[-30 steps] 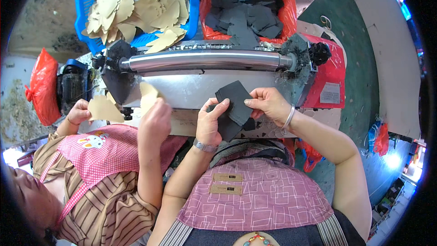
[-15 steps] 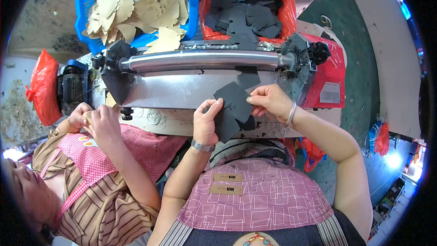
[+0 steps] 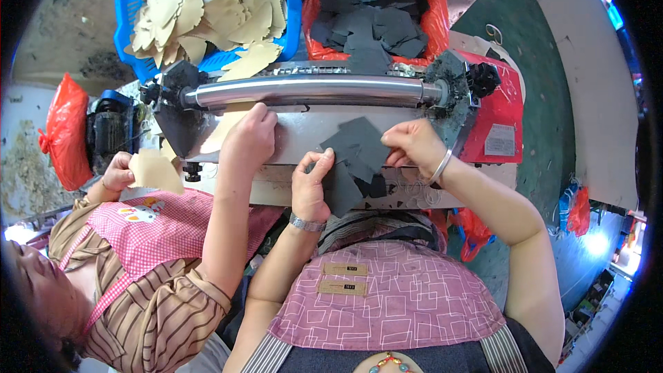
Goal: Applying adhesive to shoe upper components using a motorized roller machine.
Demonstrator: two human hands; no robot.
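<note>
My left hand (image 3: 312,186) is closed round a fanned stack of thin black sheet pieces (image 3: 352,159), thumb on top, in front of the roller machine. At the stack's right edge my right hand (image 3: 418,148) pinches with thumb and fingers, apparently on the edge of one black piece. Just beyond the hands lies the machine's metal feed plate (image 3: 304,135), under a shiny steel roller (image 3: 311,90). Behind the roller a black piece (image 3: 369,61) lies at the outlet, against a heap of black pieces (image 3: 373,10) in a red plastic bag (image 3: 436,0).
At my left a co-worker's hand (image 3: 252,135) presses a tan piece (image 3: 221,131) to the roller; the other holds tan pieces (image 3: 155,171). A blue basket (image 3: 293,7) of tan pieces stands behind. Black knobs (image 3: 483,79) and a red housing (image 3: 501,110) flank the roller's right end.
The black piece in front of the roller has passed through to the back. My hands stay at the stack, its pieces slightly shifted. The co-worker's hand has reached to the roller with a tan piece.
</note>
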